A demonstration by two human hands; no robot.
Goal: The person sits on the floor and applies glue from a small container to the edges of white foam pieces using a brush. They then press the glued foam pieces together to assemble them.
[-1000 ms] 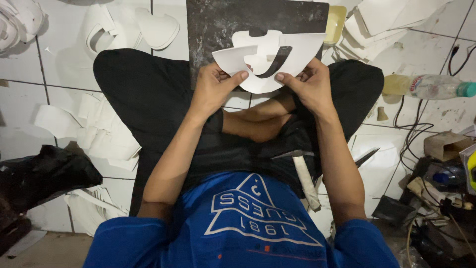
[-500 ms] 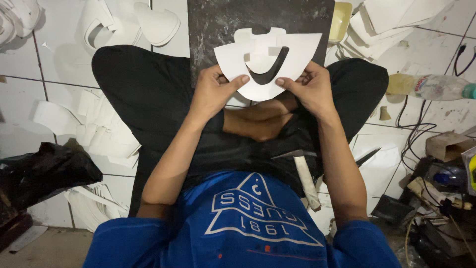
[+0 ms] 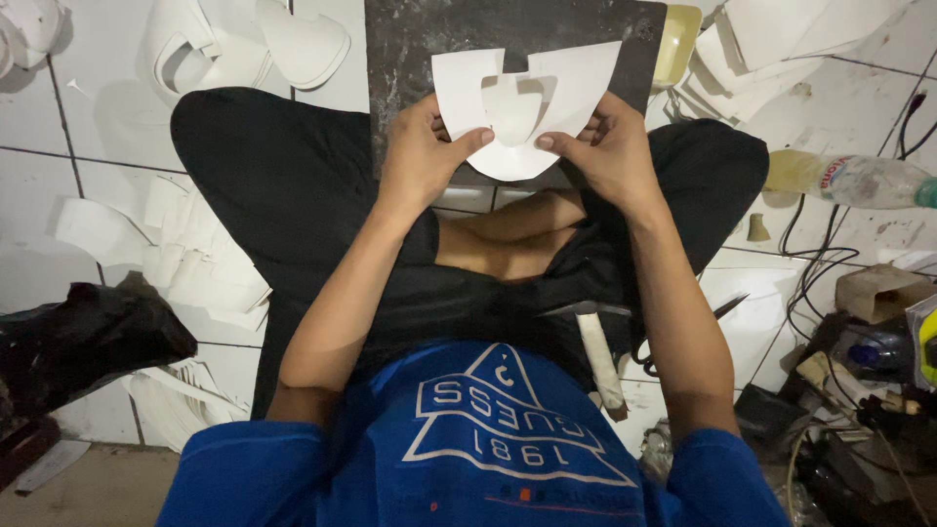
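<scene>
both hands pinch one white cut-out sheet (image 3: 522, 102) by its lower edges, left hand (image 3: 422, 156) and right hand (image 3: 603, 151) each in a closed grip, spreading it flat above the dark slab (image 3: 410, 39).

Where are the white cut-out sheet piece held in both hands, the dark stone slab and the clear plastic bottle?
white cut-out sheet piece (image 3: 576, 83), head view, its right flap.
dark stone slab (image 3: 420, 34), head view, bare upper-left area.
clear plastic bottle (image 3: 849, 181), head view, its body.

White cutout over a dark slab

A white cutout piece (image 3: 527, 102) is seen against a dark, speckled slab (image 3: 439, 29); white floor tiles (image 3: 107, 117), possibly grey-grouted, are shown.
</scene>
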